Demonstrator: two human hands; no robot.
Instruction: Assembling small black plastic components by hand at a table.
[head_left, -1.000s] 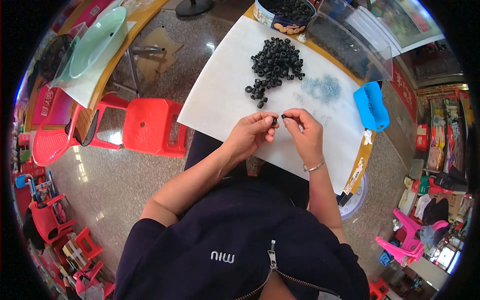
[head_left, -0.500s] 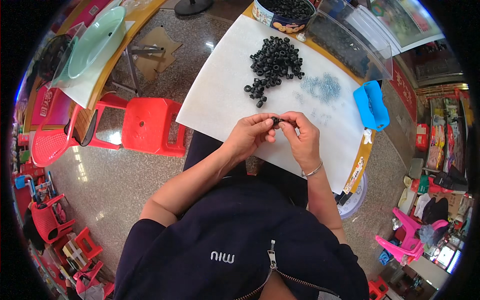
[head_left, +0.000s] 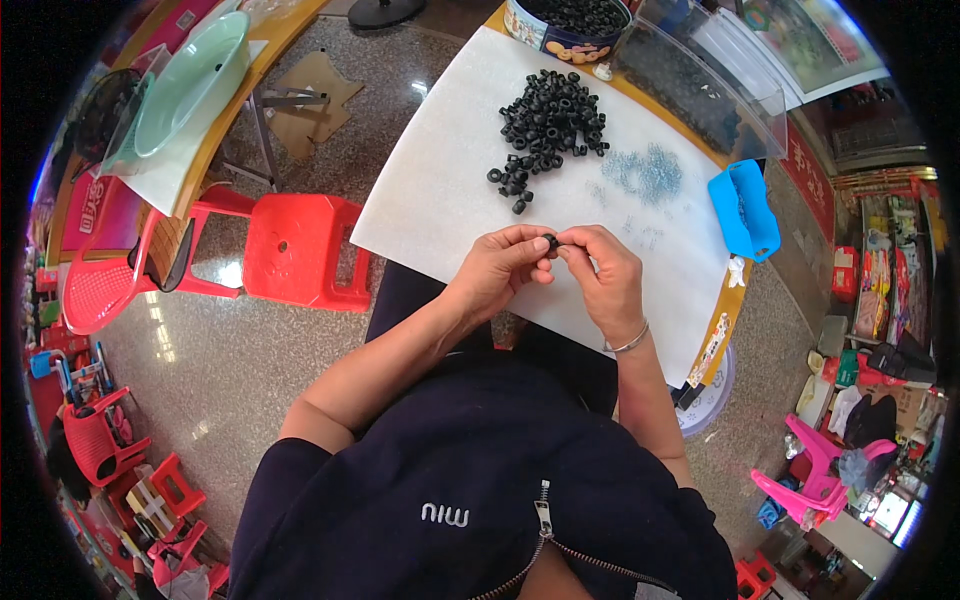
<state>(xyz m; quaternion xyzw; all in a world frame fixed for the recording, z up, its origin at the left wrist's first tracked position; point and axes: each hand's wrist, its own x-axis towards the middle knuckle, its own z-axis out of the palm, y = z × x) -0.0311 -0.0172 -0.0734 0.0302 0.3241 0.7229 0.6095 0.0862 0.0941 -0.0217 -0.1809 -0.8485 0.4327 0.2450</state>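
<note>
Close over the near edge of the white tabletop, my two hands meet at one small black ring-like part. My left hand pinches it between thumb and forefinger. From the other side the fingertips of my right hand are closed at the same part; whether they also hold something tiny is hidden. Beyond my hands lies a heap of similar black parts. Right of that heap, many tiny clear-bluish pieces are spread out, a few of them lying apart nearer to me.
At the table's right edge sits a blue plastic container. A round tin full of black parts and a clear bin stand along the far edge. A red stool is left of the table.
My right hand has shifted very slightly to the right. The black part has turned a little between my fingertips; my left hand stays nearly still.
</note>
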